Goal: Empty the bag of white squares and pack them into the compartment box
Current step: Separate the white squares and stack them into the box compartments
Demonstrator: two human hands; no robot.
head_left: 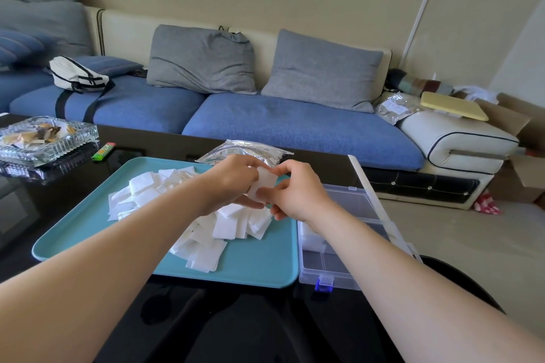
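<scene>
Above the tray (259, 268), my left hand (236, 181) and right hand (298, 190) pinch one stack of white squares (265, 181) together, squaring it (I'd guess) for the compartment box (333, 270).

Small stack of white squares (264, 183) pinched between left hand (236, 183) and right hand (295, 191), held clear of the rest. Loose heap of squares (206, 233) directly under the grip, spreading to its left. Silver foil bag (244, 150) lies just beyond the grip. Clear compartment box (348, 274), lid open, right of the grip; one compartment holds a white stack (309, 237).
</scene>
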